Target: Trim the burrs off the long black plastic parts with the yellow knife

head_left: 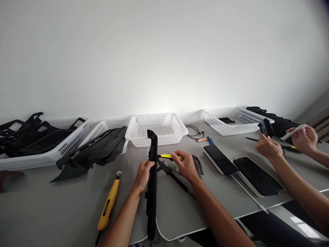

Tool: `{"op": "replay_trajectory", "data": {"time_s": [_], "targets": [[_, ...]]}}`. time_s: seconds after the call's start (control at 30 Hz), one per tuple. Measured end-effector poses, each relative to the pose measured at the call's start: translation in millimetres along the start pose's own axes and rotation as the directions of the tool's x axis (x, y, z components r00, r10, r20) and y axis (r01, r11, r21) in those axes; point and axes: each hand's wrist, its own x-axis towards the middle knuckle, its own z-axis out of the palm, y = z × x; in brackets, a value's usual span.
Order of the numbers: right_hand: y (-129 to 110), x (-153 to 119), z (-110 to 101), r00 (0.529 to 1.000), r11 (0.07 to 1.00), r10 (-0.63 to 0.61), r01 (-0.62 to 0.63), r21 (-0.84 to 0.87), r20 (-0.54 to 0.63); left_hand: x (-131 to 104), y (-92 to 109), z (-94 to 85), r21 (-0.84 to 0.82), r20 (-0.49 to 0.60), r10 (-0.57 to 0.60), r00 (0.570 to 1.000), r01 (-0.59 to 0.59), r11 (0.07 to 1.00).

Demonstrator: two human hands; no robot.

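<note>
A long black plastic trim piece [152,178] stands roughly upright in front of me, its bent upper end nearest the wall. My left hand [143,174] is closed around its middle, thumb on the edge. My right hand [187,165] pinches a slim yellow-handled tool [166,156]. The thin dark tip of that tool points left and meets the trim piece just above my left thumb; whether it cuts or only touches, I cannot tell. Behind my right wrist lie a thin black branched part [177,180] and a grey curved object, partly hidden.
A yellow corded rotary tool [109,205] lies to the left. White baskets [169,140] line the wall, some holding black parts [102,145]. Two phones [222,159] on white blocks sit to the right. A co-worker's hands [269,148] handle a black part and a pale strip.
</note>
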Motion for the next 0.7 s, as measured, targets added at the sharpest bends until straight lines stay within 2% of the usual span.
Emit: {"op": "replay_trajectory", "data": {"time_s": [0.3,0.53,0.7], "targets": [[-3.7,-0.1,-0.3,1.0,1.0,0.016,-0.016,0.024,-0.01,-4.3,4.3,1.3,-0.003,0.024,0.002,1.0,-0.002,1.0],[1.2,2.3,0.6,0.991,0.996,0.089,-0.086,0.034,-0.1,-5.0,6.6,2.4,0.005,0.047,-0.021,0.999,0.021,1.0],[1.1,1.8,2.5,0.996,0.998,0.066,-0.067,-0.005,-0.055,-3.0,4.1,1.7,0.02,0.056,-0.008,0.998,0.007,1.0]]}}
